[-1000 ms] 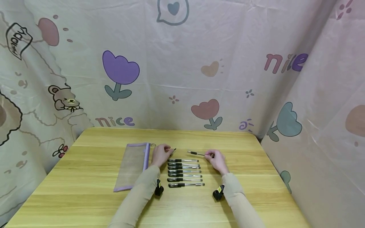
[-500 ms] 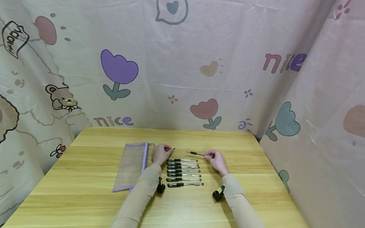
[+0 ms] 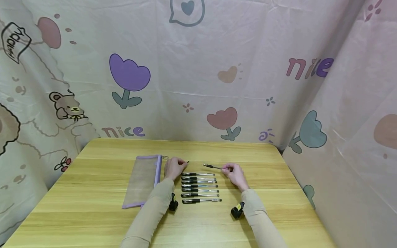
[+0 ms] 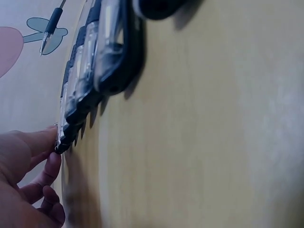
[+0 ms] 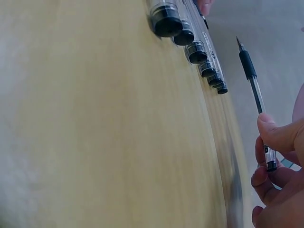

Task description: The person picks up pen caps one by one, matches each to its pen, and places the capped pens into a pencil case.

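My right hand (image 3: 236, 175) pinches an uncapped gel pen (image 5: 251, 71) near its rear end, thumb on top. The pen's metal tip and black grip point left, toward the other hand. My left hand (image 3: 174, 167) pinches a small dark piece that looks like the pen's cap (image 3: 187, 162); most of it is hidden by the fingers. A gap separates it from the pen tip. Just in front of both hands, several capped gel pens (image 3: 194, 195) lie in a row, black caps to the left and clear barrels to the right.
A mesh zip pouch (image 3: 142, 179) with purple trim lies flat left of the pens, partly behind my left forearm. The wooden table (image 3: 263, 220) ends at a patterned cloth backdrop (image 3: 186, 79). A small black camera hangs at each wrist.
The dark piece in my left hand sticks out a little less from the fingertips. My right hand and the pen stay nearly in place, and the head view has shifted slightly.
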The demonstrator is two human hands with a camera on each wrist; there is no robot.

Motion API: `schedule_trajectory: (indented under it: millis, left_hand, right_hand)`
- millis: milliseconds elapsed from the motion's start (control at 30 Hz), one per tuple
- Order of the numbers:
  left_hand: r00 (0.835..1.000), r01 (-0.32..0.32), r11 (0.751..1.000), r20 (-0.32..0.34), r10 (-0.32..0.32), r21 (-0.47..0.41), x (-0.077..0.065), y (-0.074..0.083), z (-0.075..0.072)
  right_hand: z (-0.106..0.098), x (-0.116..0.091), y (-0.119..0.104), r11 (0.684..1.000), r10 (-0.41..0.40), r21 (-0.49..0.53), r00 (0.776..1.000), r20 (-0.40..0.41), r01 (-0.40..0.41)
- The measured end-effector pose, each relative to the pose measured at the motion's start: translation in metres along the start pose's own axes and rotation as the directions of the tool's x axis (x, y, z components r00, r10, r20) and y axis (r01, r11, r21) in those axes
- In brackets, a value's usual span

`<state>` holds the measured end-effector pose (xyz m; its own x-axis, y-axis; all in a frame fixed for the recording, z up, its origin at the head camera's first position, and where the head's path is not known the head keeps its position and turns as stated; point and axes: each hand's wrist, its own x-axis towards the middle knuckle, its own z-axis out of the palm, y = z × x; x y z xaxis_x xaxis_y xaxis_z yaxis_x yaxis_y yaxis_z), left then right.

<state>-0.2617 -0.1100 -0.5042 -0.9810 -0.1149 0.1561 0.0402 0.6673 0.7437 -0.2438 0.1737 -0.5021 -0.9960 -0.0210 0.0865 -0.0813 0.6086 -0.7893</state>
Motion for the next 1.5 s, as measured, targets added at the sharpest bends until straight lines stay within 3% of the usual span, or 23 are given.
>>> schedule_trajectory:
  millis: [400, 633, 1033, 1333, 1500]
  left_hand:
    - [0.999, -0.049, 0.998, 0.011, 0.048, 0.047, -0.003, 0.004, -0.001]
    - [1.000, -0.007, 0.998, 0.026, 0.009, -0.070, -0.004, 0.001, -0.004]
    - [0.997, 0.049, 0.973, 0.064, -0.036, -0.225, -0.011, 0.003, -0.018]
    - [0.993, 0.088, 0.931, 0.100, -0.056, -0.354, -0.013, 0.002, -0.018]
    - [0.995, 0.081, 0.907, 0.082, -0.052, -0.413, -0.015, 0.002, -0.019]
  right_hand:
    - [0.002, 0.001, -0.001, 1.000, -0.005, 0.020, 1.000, 0.009, 0.004]
    - [0.000, 0.000, 0.000, 0.996, -0.088, 0.030, 0.996, -0.026, 0.088]
    - [0.002, 0.003, -0.006, 0.999, 0.008, 0.036, 1.000, 0.022, -0.009]
    - [0.001, 0.001, -0.010, 0.999, -0.021, 0.030, 0.999, 0.026, 0.020]
    - [0.001, 0.001, -0.012, 0.999, -0.034, 0.043, 0.999, 0.042, 0.032]
